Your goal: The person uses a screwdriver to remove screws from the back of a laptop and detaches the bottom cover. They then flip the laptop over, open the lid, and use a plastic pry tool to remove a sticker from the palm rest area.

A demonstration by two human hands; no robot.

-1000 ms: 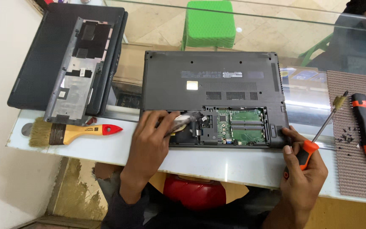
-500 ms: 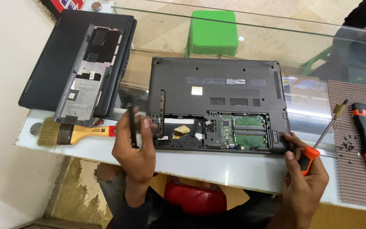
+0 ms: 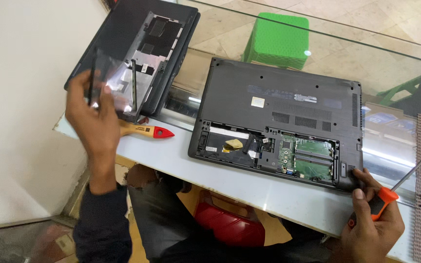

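Left hand (image 3: 93, 122) raised over counter edge, fingers closed around dark laptop access panel (image 3: 115, 83), lifted clear of upturned laptop (image 3: 278, 126). Right hand (image 3: 373, 219) gripping orange-handled screwdriver (image 3: 400, 182), thumb against laptop's near corner. Paintbrush (image 3: 147, 130) lying just behind left hand.

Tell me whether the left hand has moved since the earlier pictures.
Yes. The left hand has left the open bay of the grey laptop, swung left past the brush, and now holds a dark cover panel raised.
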